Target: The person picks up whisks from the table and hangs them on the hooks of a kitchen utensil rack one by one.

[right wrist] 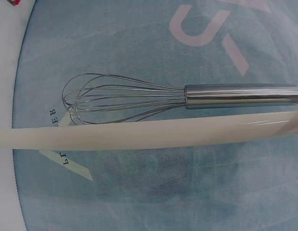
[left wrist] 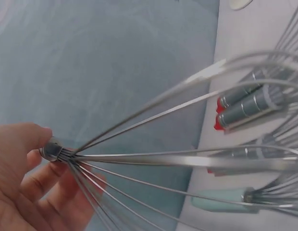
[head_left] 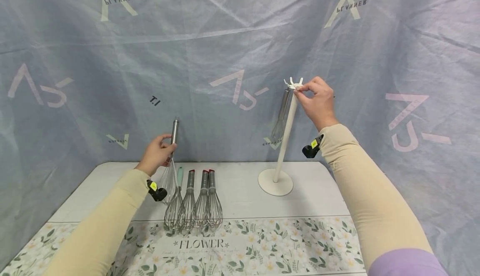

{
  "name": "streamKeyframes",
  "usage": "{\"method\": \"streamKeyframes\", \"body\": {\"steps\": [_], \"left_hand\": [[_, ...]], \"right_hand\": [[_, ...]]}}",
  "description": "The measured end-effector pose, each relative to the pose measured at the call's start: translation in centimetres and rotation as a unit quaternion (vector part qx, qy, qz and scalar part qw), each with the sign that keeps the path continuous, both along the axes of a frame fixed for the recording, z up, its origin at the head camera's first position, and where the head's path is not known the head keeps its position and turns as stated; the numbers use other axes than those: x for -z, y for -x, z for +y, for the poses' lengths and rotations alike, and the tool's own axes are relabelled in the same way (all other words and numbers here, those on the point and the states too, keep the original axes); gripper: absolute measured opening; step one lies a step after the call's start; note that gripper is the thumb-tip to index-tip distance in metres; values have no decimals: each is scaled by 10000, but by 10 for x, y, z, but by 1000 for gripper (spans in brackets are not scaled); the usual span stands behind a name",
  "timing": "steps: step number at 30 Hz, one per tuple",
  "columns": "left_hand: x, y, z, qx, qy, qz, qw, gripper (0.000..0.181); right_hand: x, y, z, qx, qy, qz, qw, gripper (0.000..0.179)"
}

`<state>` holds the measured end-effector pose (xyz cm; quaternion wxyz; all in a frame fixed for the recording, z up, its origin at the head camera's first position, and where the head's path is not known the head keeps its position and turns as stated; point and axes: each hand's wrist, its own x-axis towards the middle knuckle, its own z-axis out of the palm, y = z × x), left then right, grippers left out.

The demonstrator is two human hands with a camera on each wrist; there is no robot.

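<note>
My left hand (head_left: 156,153) grips a steel whisk (head_left: 175,131) by the lower handle, its wires pointing down over the table. In the left wrist view, thumb and fingers close round the whisk's neck (left wrist: 52,150) and its wires (left wrist: 139,161) spread across the picture. My right hand (head_left: 318,101) pinches the hooked top (head_left: 296,85) of a white utensil stand (head_left: 286,142). From one hook on its left hangs another steel whisk (head_left: 282,113), seen beside the pole (right wrist: 139,137) in the right wrist view. The right fingers are out of that view.
Several whisks lie side by side on the white table (head_left: 240,196): grey-handled ones with red ends (head_left: 204,180) and one with a mint handle (head_left: 180,176). A floral mat (head_left: 270,242) covers the table's front. A grey-blue cloth (head_left: 210,51) hangs behind.
</note>
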<state>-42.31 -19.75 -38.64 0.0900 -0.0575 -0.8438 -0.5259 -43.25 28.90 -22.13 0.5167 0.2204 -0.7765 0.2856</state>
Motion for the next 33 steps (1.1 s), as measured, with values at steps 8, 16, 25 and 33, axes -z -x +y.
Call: {"method": "streamKeyframes", "body": {"steps": [8, 16, 25, 33], "left_hand": [[-29, -4, 24, 91, 70, 523, 9986, 57], [-55, -4, 50, 289, 249, 861, 9956, 57], [-79, -4, 74, 361, 330, 1194, 9916, 55], [-96, -5, 92, 421, 256, 1279, 9906, 55]], "right_hand": [[0, 0, 1, -37, 17, 114, 9999, 13], [1, 1, 1, 31, 6, 66, 10000, 11], [1, 1, 0, -59, 4, -19, 10000, 9], [0, 2, 0, -76, 46, 119, 9999, 9]]}}
